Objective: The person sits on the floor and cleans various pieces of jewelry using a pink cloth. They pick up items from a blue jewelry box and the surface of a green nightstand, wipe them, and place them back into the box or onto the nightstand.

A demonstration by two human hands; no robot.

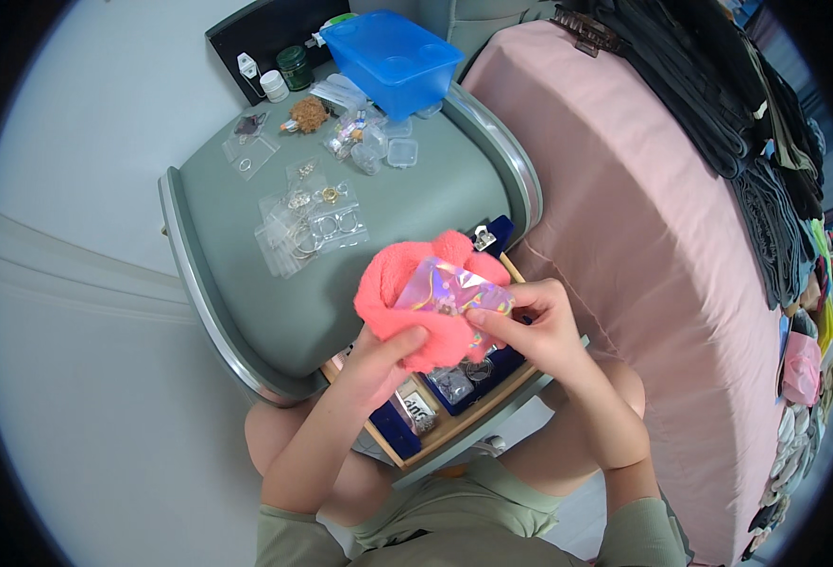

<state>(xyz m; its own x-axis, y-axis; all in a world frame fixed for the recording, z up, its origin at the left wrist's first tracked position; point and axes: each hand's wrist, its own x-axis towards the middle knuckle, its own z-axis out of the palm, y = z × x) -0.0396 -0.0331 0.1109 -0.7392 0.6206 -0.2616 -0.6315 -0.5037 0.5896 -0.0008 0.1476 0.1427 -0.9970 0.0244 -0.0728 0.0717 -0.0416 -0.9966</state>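
Note:
My left hand (pixel 386 363) grips a coral-pink fluffy fabric item (pixel 381 283), with the thumb pressed on its near side. Its folds form a rounded opening. Between thumb and fingers, my right hand (pixel 540 322) pinches an iridescent, see-through plastic packet (pixel 445 283) that lies in that opening. Small shiny pieces show through the film. Both hands are above an open wooden drawer (pixel 452 429) at my lap. Inside the drawer are dark blue velvet trays (pixel 397 427) and clear bags (pixel 452 384), partly hidden by my hands and the fabric.
Zip bags of jewellery (pixel 314 223) lie on the grey-green nightstand top (pixel 246 305). Behind them stand small clear boxes (pixel 402 152), a blue plastic bin (pixel 392 64), a green jar (pixel 295 67) and a white jar (pixel 273 86). A pink-covered bed (pixel 622 212) bearing folded clothes (pixel 678 85) borders the right.

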